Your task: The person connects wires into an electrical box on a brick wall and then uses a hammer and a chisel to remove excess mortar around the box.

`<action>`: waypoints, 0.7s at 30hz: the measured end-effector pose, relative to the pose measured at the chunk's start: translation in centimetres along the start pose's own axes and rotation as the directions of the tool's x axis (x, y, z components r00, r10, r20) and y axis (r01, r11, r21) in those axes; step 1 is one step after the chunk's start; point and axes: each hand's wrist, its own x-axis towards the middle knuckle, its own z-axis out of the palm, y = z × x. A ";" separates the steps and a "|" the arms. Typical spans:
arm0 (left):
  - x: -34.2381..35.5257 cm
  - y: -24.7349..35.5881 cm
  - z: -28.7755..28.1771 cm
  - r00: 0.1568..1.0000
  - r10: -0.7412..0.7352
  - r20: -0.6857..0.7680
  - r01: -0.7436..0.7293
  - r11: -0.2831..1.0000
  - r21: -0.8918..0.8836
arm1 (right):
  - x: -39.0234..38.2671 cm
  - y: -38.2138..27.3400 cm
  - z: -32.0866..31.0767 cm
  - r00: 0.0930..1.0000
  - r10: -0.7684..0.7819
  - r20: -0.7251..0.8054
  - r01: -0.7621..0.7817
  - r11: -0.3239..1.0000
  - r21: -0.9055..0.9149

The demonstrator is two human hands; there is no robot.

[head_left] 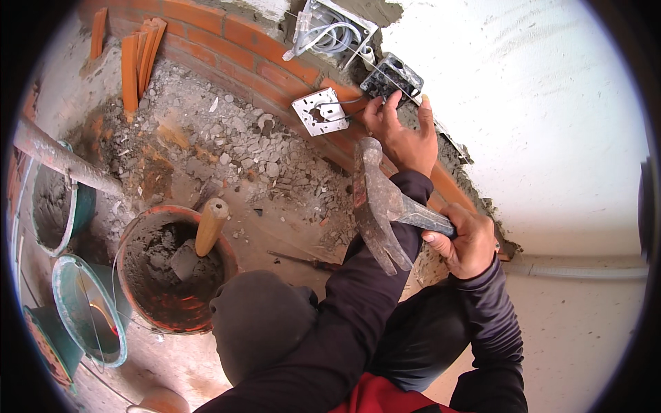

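My right hand (pixel 471 241) is closed around the grey handle of a claw hammer (pixel 375 199), its worn metal head above my left forearm. Further up, my left hand (pixel 406 138) has its fingertips and thumb on the lower edge of a black electrical wall box (pixel 392 77). This box sits tilted at the top of the brickwork, against the white wall. A thin cord or wire crosses it. Beside my left hand, a white square mounting plate (pixel 320 111) hangs against the bricks on a dark cable. Another box with coiled grey cable (pixel 334 36) is just above.
A bucket of wet mortar (pixel 127 275) holds a wooden-handled trowel (pixel 211 227). Green buckets (pixel 60 275) stand left of it. Rubble (pixel 255 158) covers the floor along the low brick wall (pixel 255 76). Brick pieces (pixel 129 72) lean at the far left.
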 end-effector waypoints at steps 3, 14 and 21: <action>-0.2 -0.3 -0.1 1.000 0.012 0.007 -0.011 1.000 -0.027 | 0.1 0.0 0.1 1.000 -0.006 0.008 0.006 1.000 -0.005; -0.3 -0.8 -0.5 0.995 -0.033 -0.090 0.034 0.999 0.008 | 0.0 0.1 0.7 0.999 -0.022 0.037 0.021 0.999 0.030; 0.8 -1.3 -2.2 0.982 -0.075 -0.176 0.098 0.987 0.126 | -0.1 0.3 0.2 0.999 -0.010 0.049 0.011 1.000 -0.027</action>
